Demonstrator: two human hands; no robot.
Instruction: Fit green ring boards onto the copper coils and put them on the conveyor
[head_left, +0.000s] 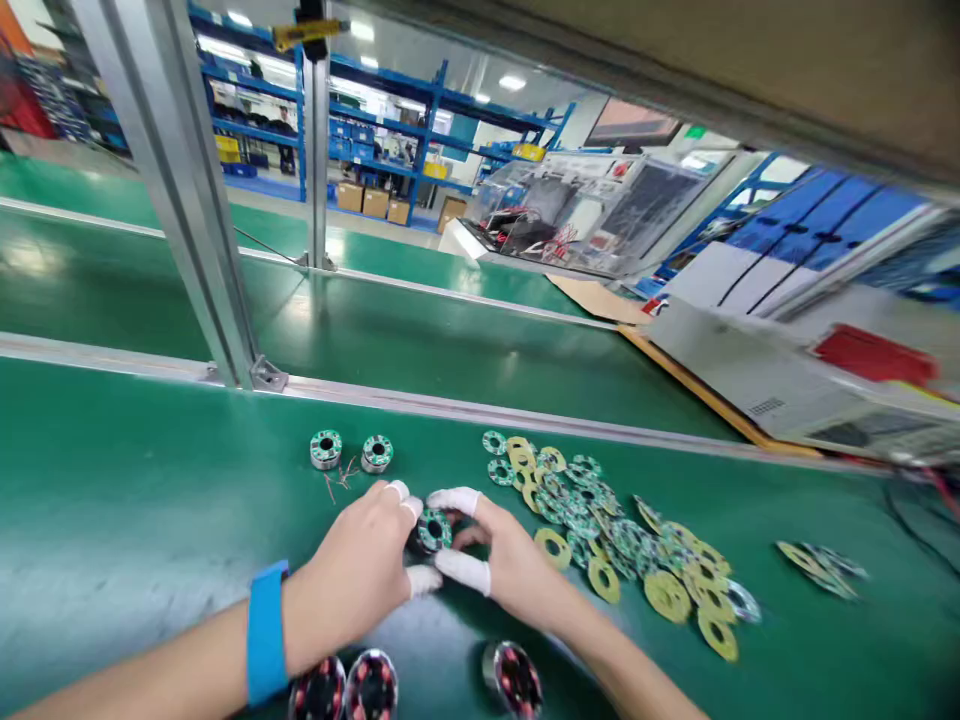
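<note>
left hand (364,560): fingers (397,490) curled, thumb (424,580) extended | right hand (517,565): forefinger above, thumb below | forearms (165,655): angled inward

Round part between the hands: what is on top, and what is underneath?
On top: a green ring-shaped circuit board. The left hand and right hand partly hide the sides; the underside cannot be seen.

Left hand (367,550) and right hand (499,560) pinching one part (442,535), green face up. Two others (325,461) behind, ring pile (630,540) right, three coils (373,685) nearer.
</note>
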